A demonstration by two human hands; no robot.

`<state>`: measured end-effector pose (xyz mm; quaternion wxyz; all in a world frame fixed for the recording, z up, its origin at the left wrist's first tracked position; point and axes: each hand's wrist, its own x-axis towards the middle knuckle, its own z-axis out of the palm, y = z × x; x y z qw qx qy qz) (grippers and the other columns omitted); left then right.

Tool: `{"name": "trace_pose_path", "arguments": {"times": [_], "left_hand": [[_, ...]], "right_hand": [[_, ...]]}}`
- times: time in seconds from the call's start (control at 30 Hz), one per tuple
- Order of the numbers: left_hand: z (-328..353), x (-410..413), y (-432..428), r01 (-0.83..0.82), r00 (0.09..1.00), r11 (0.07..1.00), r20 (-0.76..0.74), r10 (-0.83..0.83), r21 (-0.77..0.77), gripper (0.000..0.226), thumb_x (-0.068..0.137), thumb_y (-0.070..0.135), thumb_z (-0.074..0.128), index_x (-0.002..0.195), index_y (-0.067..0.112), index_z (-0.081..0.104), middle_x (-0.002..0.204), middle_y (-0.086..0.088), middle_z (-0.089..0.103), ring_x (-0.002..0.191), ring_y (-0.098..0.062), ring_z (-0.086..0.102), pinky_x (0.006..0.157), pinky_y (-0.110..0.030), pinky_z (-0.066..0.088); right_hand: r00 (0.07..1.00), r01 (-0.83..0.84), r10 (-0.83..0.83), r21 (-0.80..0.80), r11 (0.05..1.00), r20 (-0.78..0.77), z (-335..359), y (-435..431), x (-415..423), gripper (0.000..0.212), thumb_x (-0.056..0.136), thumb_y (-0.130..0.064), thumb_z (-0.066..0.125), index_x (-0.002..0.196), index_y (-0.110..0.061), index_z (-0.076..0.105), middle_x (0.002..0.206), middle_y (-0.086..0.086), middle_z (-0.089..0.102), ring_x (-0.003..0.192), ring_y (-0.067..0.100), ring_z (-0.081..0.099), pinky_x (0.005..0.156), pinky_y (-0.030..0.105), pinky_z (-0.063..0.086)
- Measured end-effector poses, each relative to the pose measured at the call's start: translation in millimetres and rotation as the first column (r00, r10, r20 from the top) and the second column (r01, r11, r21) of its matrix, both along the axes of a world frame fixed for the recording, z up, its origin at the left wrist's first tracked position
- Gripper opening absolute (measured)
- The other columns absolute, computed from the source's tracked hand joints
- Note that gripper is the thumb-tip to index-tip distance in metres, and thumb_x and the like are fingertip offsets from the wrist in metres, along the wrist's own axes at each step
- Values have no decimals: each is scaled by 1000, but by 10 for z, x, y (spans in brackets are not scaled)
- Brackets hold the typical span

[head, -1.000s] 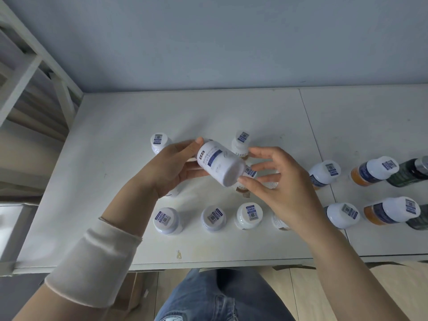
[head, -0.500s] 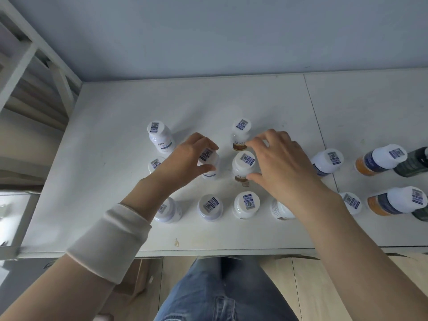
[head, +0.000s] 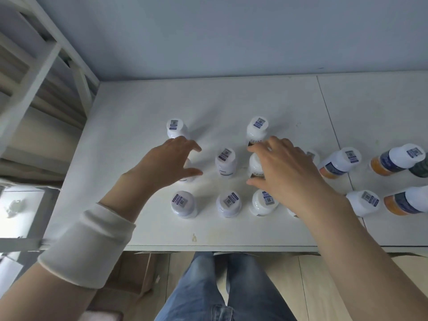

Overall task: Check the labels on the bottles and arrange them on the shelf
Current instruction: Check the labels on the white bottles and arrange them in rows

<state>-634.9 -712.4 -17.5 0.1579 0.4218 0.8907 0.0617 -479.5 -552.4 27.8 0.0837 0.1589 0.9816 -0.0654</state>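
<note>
Several white bottles with coded stickers on their caps stand on the white shelf surface. A white bottle with a blue label stands upright in the middle, between my hands and free of both. My left hand hovers open to its left, covering part of another white bottle. My right hand is spread over a white bottle with a brown band, index finger and thumb on either side of it; it stands on the surface. Three bottles form the front row.
To the right lie tilted bottles with orange bodies and a dark green one. Two more upright bottles stand at the back. A white shelving frame rises on the left. My jeans are below the front edge.
A second ago both hands held the blue-labelled bottle tilted in the air. It has been set upright on the surface; the left hand let go and moved left, the right hand stayed over the neighbouring bottle.
</note>
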Motion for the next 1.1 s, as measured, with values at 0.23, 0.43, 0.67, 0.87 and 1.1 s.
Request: {"name": "trace_pose_path", "arguments": {"times": [0.23, 0.43, 0.67, 0.87, 1.1], "left_hand": [[-57, -161, -356, -178, 979, 926, 157, 132, 333, 18, 87, 22, 62, 105, 21, 61, 106, -1, 58, 86, -17, 55, 67, -19, 40], [381, -167, -724, -589, 617, 566, 774, -146, 577, 9, 84, 14, 61, 90, 21, 63, 96, 5, 69, 87, -9, 64, 82, -28, 55], [377, -153, -964, -633, 564, 489, 790, -241, 601, 15, 84, 23, 54, 98, 21, 60, 88, 10, 69, 83, -6, 65, 71, -20, 53], [320, -103, -1096, -539, 552, 512, 740, -385, 669, 28, 82, 26, 65, 109, 26, 59, 120, 0, 63, 113, -20, 58, 85, -30, 51], [297, -15, -1069, -669, 426, 455, 804, -414, 588, 29, 86, 15, 57, 112, 27, 61, 120, 4, 63, 109, -14, 60, 80, -26, 52]], "right_hand": [[963, 108, -142, -156, 982, -230, -46, -446, -126, 46, 90, -39, 52, 130, -20, 45, 128, 3, 49, 118, 22, 44, 87, 29, 38], [828, 137, -556, -933, 333, -76, -83, -964, -400, 51, 86, -47, 45, 130, -24, 40, 113, 0, 57, 82, 16, 65, 70, 25, 53], [807, -259, -515, -957, 131, -289, -175, -1193, -374, 48, 75, -12, 67, 111, -33, 45, 107, 4, 51, 84, 11, 59, 67, 22, 52], [824, -197, -527, -977, 77, -207, -175, -1294, -336, 32, 80, -13, 56, 110, -21, 50, 100, 1, 59, 77, 12, 65, 68, 25, 54], [775, -228, -602, -973, 15, -191, -120, -1305, -278, 45, 74, -7, 60, 116, -21, 49, 113, 7, 57, 86, 7, 65, 71, 24, 55]]}}
